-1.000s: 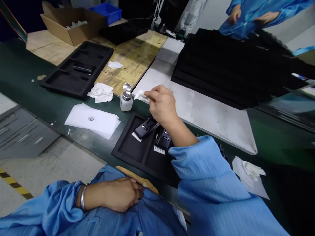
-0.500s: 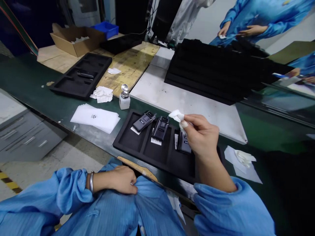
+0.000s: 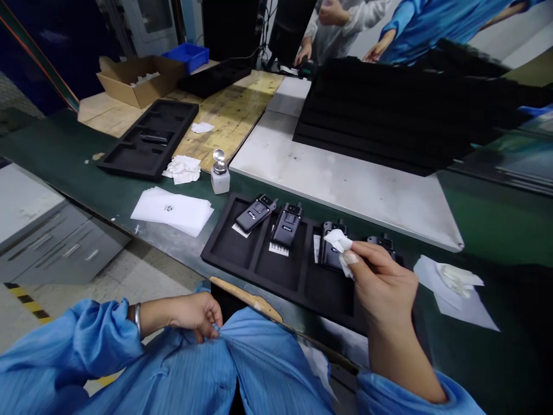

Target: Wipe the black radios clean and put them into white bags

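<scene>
My right hand [image 3: 384, 282] pinches a crumpled white wipe [image 3: 337, 239] between thumb and fingers, in front of a black two-way radio [image 3: 329, 259]. That radio lies in a compartment of a black foam tray [image 3: 242, 268]. To its left rest two more radios, one tilted [image 3: 254, 213] and one straighter [image 3: 287, 225]; another radio [image 3: 382, 242] is partly hidden behind my right hand. White label slips [image 3: 279, 249] show beside the radios. Below the tray, my left hand [image 3: 196, 314] is closed on the front of my blue jacket [image 3: 254, 346], pulling it taut.
Left of the tray are a pump bottle [image 3: 220, 180], white printed sheets [image 3: 173, 210], crumpled wipes [image 3: 184, 169] and another foam tray [image 3: 149, 138]. Stacked black trays [image 3: 389, 115] stand behind. A white glove [image 3: 458, 279] lies on paper at right. Co-workers' hands show at the back.
My right hand with the wipe has moved right and down in view. My left hand has shifted left, drawing the jacket front outward. A co-worker's hands have moved at the back.
</scene>
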A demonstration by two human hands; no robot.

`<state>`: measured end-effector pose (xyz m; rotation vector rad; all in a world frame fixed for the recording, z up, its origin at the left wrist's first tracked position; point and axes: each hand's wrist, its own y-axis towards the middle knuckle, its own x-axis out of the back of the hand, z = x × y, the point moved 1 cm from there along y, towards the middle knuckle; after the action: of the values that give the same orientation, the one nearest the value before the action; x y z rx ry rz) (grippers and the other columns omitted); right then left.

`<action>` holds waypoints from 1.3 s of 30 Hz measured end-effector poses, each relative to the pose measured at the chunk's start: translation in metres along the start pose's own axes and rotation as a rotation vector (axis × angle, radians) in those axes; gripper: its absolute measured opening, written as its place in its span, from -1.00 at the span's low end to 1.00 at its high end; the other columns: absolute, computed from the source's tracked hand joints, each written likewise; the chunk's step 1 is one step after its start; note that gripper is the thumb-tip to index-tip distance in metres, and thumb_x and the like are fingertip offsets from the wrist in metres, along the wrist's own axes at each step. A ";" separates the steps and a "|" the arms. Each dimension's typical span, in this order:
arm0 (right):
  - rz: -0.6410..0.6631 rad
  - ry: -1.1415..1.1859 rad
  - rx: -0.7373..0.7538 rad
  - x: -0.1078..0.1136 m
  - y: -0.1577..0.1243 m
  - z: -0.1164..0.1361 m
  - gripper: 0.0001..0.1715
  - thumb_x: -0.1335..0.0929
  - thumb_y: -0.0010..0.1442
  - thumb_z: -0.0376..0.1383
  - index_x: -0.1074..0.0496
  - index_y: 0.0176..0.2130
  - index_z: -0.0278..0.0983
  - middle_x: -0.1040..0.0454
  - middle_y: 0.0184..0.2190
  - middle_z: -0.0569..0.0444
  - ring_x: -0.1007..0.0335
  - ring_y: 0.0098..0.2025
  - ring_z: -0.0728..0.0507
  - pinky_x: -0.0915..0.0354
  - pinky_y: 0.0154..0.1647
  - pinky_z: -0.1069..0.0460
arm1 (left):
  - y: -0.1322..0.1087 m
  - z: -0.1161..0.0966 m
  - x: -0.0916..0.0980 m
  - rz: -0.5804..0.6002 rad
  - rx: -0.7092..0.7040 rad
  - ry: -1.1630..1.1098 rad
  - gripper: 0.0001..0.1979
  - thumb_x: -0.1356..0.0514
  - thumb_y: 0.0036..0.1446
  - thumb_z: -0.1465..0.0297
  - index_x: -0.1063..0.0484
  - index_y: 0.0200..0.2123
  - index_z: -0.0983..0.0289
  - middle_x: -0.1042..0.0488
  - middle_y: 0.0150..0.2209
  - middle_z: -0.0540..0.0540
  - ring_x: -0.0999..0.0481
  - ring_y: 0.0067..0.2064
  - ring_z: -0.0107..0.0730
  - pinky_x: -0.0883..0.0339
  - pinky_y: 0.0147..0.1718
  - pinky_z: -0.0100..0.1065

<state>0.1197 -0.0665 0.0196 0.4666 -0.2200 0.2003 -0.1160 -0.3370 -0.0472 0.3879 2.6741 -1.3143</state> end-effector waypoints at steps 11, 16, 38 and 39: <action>-0.012 0.089 -0.103 -0.006 -0.014 -0.017 -0.81 -0.51 0.01 -0.23 -0.60 -0.28 -0.17 -0.55 -0.26 0.04 -0.48 -0.22 -0.14 -0.39 -0.19 -0.08 | 0.017 0.015 -0.006 -0.253 -0.176 0.009 -0.40 -0.41 -0.36 -0.05 -0.27 -0.45 0.25 -0.34 -0.59 -0.10 -0.32 -0.59 -0.48 -0.22 -0.61 -0.43; -0.001 0.107 -0.153 -0.009 -0.018 -0.020 -0.80 -0.51 0.02 -0.22 -0.60 -0.27 -0.16 -0.54 -0.25 0.03 -0.48 -0.20 -0.15 -0.40 -0.17 -0.10 | 0.009 0.004 -0.010 -0.447 -0.341 0.220 -0.56 -0.27 0.00 -0.02 -0.29 -0.48 0.24 -0.36 -0.50 -0.01 -0.37 -0.43 -0.40 -0.29 -0.41 -0.37; 0.253 -0.140 0.206 -0.020 -0.003 -0.016 -0.75 -0.36 0.25 -0.18 -0.61 -0.18 -0.21 -0.55 -0.25 -0.06 -0.54 -0.24 -0.13 -0.47 -0.24 0.06 | 0.079 -0.246 0.052 -1.221 -0.498 0.985 -0.16 -0.39 -0.04 0.31 -0.18 0.25 0.50 -0.45 -0.10 0.42 -0.38 0.05 0.22 -0.39 -0.10 -0.01; 0.255 -0.163 0.235 -0.015 -0.002 -0.017 -0.74 -0.35 0.26 -0.18 -0.60 -0.17 -0.21 -0.55 -0.24 -0.05 -0.55 -0.24 -0.13 -0.47 -0.25 0.07 | 0.082 -0.248 0.054 -1.206 -0.511 0.984 -0.16 -0.39 -0.05 0.35 -0.18 0.25 0.52 -0.46 -0.12 0.42 -0.40 0.03 0.22 -0.40 -0.11 -0.01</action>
<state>0.1086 -0.0624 0.0003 0.6894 -0.4186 0.4412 -0.1460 -0.0837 0.0296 -1.1001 4.1408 -0.3907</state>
